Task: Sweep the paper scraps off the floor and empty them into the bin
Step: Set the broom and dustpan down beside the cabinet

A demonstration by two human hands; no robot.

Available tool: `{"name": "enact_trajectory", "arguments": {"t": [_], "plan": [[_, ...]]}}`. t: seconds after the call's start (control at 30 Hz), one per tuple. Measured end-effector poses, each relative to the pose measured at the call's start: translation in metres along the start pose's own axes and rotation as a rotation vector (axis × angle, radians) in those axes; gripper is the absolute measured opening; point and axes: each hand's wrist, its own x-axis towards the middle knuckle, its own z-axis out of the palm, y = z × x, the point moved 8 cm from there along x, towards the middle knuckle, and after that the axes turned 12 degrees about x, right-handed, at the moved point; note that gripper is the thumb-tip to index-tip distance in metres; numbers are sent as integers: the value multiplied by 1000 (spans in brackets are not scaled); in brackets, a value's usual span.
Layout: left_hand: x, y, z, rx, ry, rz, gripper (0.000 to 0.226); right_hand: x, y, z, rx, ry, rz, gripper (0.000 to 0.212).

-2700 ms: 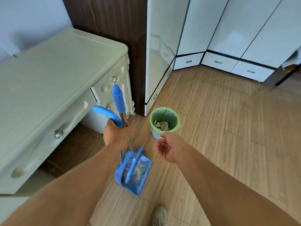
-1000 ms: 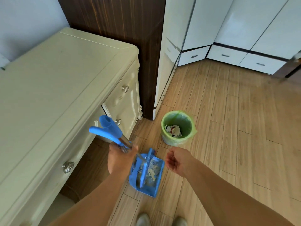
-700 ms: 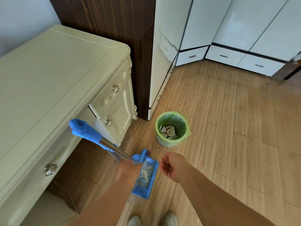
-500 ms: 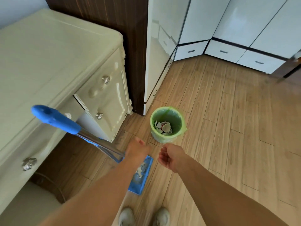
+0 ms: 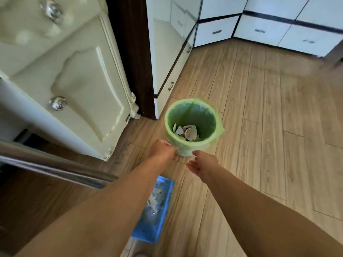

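Nearest you, the dustpan (image 5: 156,210) lies on the floor (image 5: 259,145) with paper scraps (image 5: 153,200) in it, its long axis toward the bin (image 5: 191,127) ahead. Your left hand (image 5: 163,150) — nearer — touches the bin's base, whether clenched I cannot tell; your right hand (image 5: 203,164) hangs released just beside. A moment ago your left was at the pan — now both reach forward.

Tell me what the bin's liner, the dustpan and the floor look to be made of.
Bin liner: thin green plastic film, translucent, folded loosely over the rim. Dustpan: probably moulded blue plastic, evenly coloured, holding scraps. Floor: wood-look planks with grain and seams; real wood or laminate, cannot tell.
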Motion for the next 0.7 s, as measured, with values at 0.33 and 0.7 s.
{"name": "enact_trajectory", "arguments": {"t": [0.33,0.7], "plan": [[118,-26,58,-238,9,-49,29,147,-1,-2,148,120,-158,43],[130,-49,46,-574,67,-188,37,140,14,43,351,10,-127,17]]}}
